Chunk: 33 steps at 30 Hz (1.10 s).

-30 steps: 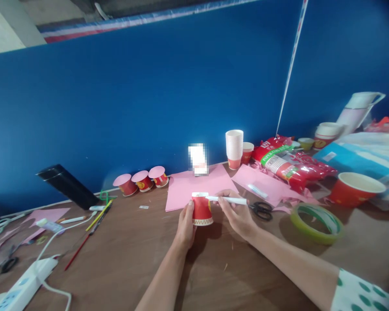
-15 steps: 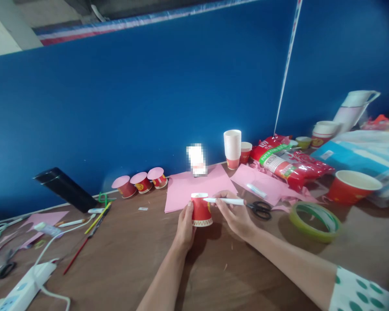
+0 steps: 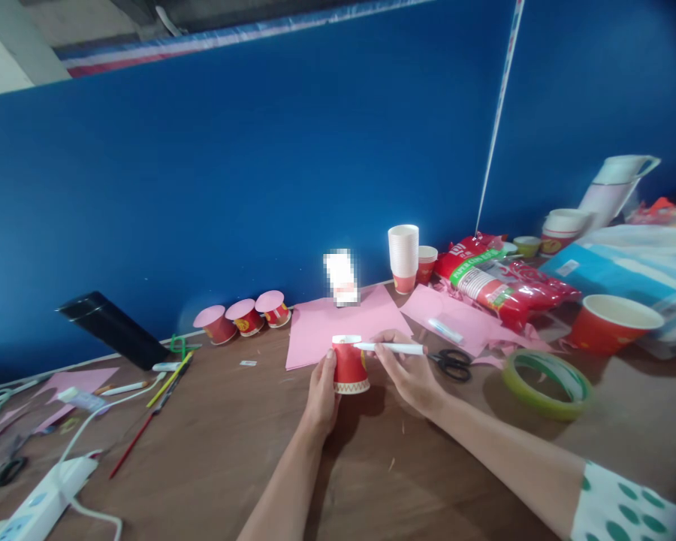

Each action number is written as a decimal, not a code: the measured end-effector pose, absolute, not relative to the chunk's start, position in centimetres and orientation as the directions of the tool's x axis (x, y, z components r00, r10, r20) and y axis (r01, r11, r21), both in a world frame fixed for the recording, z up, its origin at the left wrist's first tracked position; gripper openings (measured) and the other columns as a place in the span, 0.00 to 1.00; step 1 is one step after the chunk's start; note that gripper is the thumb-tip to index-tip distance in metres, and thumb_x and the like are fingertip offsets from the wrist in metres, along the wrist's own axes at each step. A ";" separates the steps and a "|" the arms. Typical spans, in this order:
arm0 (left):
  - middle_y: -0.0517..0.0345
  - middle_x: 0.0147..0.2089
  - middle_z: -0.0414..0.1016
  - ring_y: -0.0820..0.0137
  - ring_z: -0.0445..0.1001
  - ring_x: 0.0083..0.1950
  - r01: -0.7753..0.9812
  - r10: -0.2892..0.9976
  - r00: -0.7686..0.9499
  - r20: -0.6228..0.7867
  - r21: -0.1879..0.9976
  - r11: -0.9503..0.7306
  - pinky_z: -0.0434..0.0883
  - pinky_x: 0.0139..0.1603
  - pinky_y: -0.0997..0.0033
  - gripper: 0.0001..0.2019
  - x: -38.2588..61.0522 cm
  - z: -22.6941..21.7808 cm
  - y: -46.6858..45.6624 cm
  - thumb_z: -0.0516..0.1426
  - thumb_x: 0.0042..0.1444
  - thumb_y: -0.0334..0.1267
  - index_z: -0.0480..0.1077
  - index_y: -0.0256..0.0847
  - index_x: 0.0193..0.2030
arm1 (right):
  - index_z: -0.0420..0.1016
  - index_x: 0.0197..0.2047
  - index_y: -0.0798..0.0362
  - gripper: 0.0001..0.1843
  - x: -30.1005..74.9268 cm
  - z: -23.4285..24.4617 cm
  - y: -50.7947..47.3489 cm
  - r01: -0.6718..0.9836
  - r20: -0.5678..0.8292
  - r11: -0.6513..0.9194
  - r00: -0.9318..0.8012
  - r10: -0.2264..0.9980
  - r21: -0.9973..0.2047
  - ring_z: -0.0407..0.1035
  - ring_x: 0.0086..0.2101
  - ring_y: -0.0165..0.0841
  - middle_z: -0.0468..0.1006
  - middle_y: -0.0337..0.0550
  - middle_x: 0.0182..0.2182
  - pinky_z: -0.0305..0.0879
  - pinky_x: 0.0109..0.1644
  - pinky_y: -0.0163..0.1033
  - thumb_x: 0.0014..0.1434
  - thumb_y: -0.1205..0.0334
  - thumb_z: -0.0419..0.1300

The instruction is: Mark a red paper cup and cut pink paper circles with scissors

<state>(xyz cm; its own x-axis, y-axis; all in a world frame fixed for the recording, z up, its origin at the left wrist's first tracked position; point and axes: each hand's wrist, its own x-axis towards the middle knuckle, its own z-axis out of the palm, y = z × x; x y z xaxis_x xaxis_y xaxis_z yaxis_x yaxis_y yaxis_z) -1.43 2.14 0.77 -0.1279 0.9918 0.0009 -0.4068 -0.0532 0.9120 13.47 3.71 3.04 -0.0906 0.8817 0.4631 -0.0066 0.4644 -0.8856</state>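
My left hand (image 3: 322, 391) grips a red paper cup (image 3: 349, 366) from its left side, thumb on the front wall. The cup is upside down, its patterned rim facing down and its white-edged base on top. Between the fingers of my right hand (image 3: 402, 372) lies a white marker pen (image 3: 397, 349), held nearly level. Its tip points left at the upper part of the cup; whether it touches is too small to tell. Behind the cup are stacked pink paper sheets (image 3: 309, 338). Black-handled scissors (image 3: 454, 364) rest just right of my right hand.
Several red cups topped with pink discs (image 3: 271, 302) stand at the back left. A tall stack of cups (image 3: 404, 255), a red bag of paper cups (image 3: 501, 282), a roll of tape (image 3: 510, 383) and an upright cup (image 3: 608, 330) are rightward. A power strip (image 3: 50, 496) lies front left.
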 end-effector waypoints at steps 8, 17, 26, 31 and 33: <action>0.52 0.37 0.75 0.66 0.71 0.37 -0.415 0.993 -0.115 -0.007 0.909 -0.042 0.65 0.39 0.70 0.18 -1.5 0.8 2.1 0.54 0.51 0.49 0.71 0.34 0.38 | 0.69 0.35 0.52 0.08 13.5 3.0 3.8 -0.005 0.469 0.470 -0.090 0.879 -0.882 0.70 0.32 0.34 0.75 0.42 0.28 0.66 0.34 0.38 0.58 0.58 0.53; 0.52 0.35 0.76 0.66 0.71 0.36 -0.416 0.991 -0.133 -0.015 0.909 -0.042 0.65 0.39 0.69 0.20 -1.4 0.8 2.2 0.55 0.50 0.51 0.72 0.34 0.39 | 0.69 0.35 0.52 0.08 13.4 3.1 3.8 0.000 0.463 0.466 -0.106 0.880 -0.885 0.69 0.30 0.34 0.75 0.41 0.26 0.66 0.31 0.36 0.58 0.57 0.53; 0.54 0.33 0.75 0.69 0.70 0.33 -0.416 0.994 -0.111 0.017 0.907 -0.062 0.64 0.36 0.71 0.17 -1.5 0.6 2.2 0.54 0.51 0.49 0.72 0.35 0.36 | 0.69 0.33 0.53 0.07 13.5 3.5 3.2 0.003 0.453 0.461 -0.173 0.875 -0.888 0.66 0.27 0.30 0.73 0.40 0.26 0.63 0.29 0.33 0.59 0.60 0.52; 0.54 0.34 0.75 0.69 0.69 0.33 -0.396 0.994 -0.107 0.015 0.917 -0.056 0.64 0.37 0.71 0.18 -1.6 0.6 2.1 0.54 0.51 0.50 0.72 0.35 0.36 | 0.69 0.34 0.52 0.07 13.5 3.4 3.3 0.001 0.472 0.476 -0.133 0.872 -0.879 0.68 0.29 0.32 0.74 0.40 0.26 0.64 0.31 0.35 0.58 0.60 0.52; 0.53 0.35 0.75 0.69 0.69 0.34 -0.393 0.993 -0.120 0.010 0.918 -0.056 0.64 0.37 0.71 0.18 -1.6 0.6 2.2 0.54 0.51 0.50 0.72 0.35 0.37 | 0.69 0.34 0.52 0.07 13.5 3.3 3.5 -0.007 0.481 0.483 -0.105 0.870 -0.876 0.69 0.30 0.33 0.74 0.41 0.27 0.64 0.32 0.36 0.58 0.59 0.52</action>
<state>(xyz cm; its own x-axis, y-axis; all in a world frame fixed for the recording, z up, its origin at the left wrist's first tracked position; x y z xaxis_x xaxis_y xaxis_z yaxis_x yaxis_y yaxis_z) -1.58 2.16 0.57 -0.1200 0.9927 0.0095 -0.3928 -0.0563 0.9179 13.51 3.48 3.34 -0.1054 0.8705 0.4808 -0.0072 0.4828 -0.8757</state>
